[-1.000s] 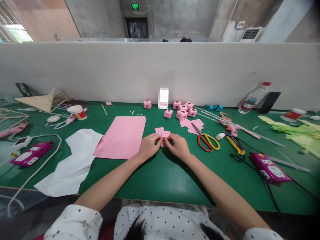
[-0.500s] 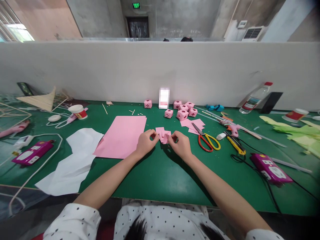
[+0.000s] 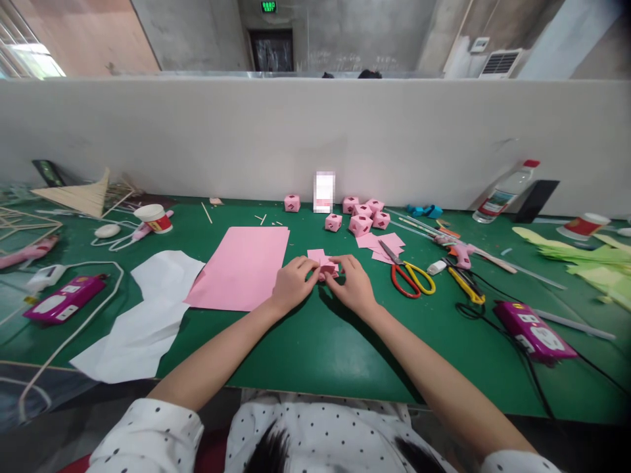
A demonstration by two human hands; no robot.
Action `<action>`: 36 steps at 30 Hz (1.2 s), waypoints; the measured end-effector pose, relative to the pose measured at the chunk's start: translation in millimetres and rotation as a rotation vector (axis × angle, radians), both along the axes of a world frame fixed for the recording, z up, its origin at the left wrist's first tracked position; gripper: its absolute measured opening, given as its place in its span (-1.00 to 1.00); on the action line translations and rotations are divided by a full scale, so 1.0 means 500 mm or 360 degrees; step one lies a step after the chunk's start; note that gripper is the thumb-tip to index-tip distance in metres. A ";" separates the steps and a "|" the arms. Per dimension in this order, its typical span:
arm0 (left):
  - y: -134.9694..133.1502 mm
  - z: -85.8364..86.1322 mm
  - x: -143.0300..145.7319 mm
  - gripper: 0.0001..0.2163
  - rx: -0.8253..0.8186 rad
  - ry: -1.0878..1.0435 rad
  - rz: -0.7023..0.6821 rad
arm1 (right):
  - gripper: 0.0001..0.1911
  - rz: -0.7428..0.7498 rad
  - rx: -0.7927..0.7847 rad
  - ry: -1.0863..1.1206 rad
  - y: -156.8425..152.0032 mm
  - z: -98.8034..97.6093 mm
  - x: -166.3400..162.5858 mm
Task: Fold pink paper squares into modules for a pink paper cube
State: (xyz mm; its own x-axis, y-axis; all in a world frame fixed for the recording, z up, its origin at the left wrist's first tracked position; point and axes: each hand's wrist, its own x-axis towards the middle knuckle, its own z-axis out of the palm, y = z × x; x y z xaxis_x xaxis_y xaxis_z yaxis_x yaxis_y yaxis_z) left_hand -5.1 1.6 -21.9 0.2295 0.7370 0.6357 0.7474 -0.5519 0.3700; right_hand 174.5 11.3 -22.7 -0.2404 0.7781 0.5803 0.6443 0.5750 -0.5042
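A small folded pink paper piece (image 3: 326, 264) is held between my two hands over the middle of the table, its flaps standing up. My left hand (image 3: 296, 284) grips its left side with bent fingers and thumb. On the other side, my right hand (image 3: 353, 282) pinches the right edge, fingertips close to those of the left. The fingers cover part of the folds. Left of my hands lie large pink paper sheets (image 3: 241, 266). Beyond stand several folded pink paper cubes (image 3: 360, 225). Flat pink paper squares (image 3: 389, 242) lie to the right, under the blades of the scissors (image 3: 413, 279).
White paper (image 3: 148, 315) and a purple power box (image 3: 66, 299) with cables lie left. To the right are a yellow cutter (image 3: 466, 284), a pink glue gun (image 3: 461, 255), another purple box (image 3: 535, 332) and a bottle (image 3: 505, 194). A blurred upright screen (image 3: 324, 192) leans against the partition (image 3: 221, 138).
Both hands have closed in around the folded pink paper, with fingers now bent over its sides and the flaps pressed closer together. Other things stay in place.
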 end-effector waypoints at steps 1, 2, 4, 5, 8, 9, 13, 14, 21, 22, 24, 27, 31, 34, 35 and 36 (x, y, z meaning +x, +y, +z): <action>0.001 -0.001 -0.001 -0.83 0.0013 0.0069 -0.0023 | -0.76 0.0019 0.0066 -0.0034 -0.001 0.003 0.001; 0.000 -0.001 -0.001 -0.83 0.0014 0.0130 -0.0047 | -0.79 0.0039 0.0116 -0.0081 -0.002 0.005 0.002; -0.002 -0.001 0.001 -0.81 -0.0001 0.0204 -0.0082 | -0.86 0.0065 0.0179 -0.0194 -0.003 0.008 0.004; -0.003 0.000 0.003 -0.81 -0.0010 0.0218 -0.0092 | -0.86 0.0068 0.0199 -0.0241 -0.002 0.009 0.005; -0.007 0.004 0.007 -0.83 -0.0022 0.0218 -0.0094 | -0.86 0.0053 0.0235 -0.0313 0.000 0.010 0.005; -0.008 0.005 0.009 -0.84 -0.0024 0.0218 -0.0088 | -0.87 0.0048 0.0238 -0.0318 0.001 0.009 0.004; -0.005 0.007 0.013 -0.85 -0.0029 0.0174 -0.0050 | -0.89 0.0028 0.0196 -0.0235 0.004 0.007 0.000; -0.004 0.007 0.013 -0.84 -0.0029 0.0146 -0.0044 | -0.89 0.0022 0.0178 -0.0195 0.006 0.006 0.001; 0.003 0.012 -0.009 -0.86 -0.0039 -0.0056 0.0064 | -0.92 -0.0195 0.0131 -0.0006 0.028 0.003 0.028; 0.004 0.012 -0.012 -0.86 -0.0042 -0.0069 0.0071 | -0.92 -0.0210 0.0127 0.0018 0.030 0.004 0.032; 0.005 0.011 -0.015 -0.86 -0.0054 -0.0068 0.0049 | -0.96 -0.0174 0.0124 0.0068 0.030 0.007 0.033; 0.001 0.008 -0.009 -0.87 -0.0060 -0.0042 -0.0015 | -0.92 0.0002 0.0141 0.0063 0.020 0.008 0.023; -0.010 0.008 0.004 -0.86 -0.0058 -0.0036 -0.0102 | -0.93 0.0139 0.0174 -0.0031 0.008 0.007 0.009; -0.013 0.011 0.007 -0.86 -0.0054 -0.0034 -0.0107 | -0.92 0.0108 0.0176 -0.0028 0.008 0.004 0.008; -0.012 0.011 0.007 -0.86 -0.0051 -0.0031 -0.0093 | -0.93 0.0085 0.0172 -0.0025 0.009 0.003 0.009; -0.011 0.010 0.006 -0.86 -0.0044 -0.0031 -0.0077 | -0.94 0.0063 0.0163 -0.0027 0.011 0.002 0.010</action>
State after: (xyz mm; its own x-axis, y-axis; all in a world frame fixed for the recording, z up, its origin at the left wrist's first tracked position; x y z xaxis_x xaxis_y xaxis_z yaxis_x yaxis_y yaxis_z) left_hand -2.0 -3.9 -16.7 0.2529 0.7427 0.6201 0.7125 -0.5765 0.3999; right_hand 179.7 16.9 -21.5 -0.2803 0.7045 0.6520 0.6281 0.6482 -0.4304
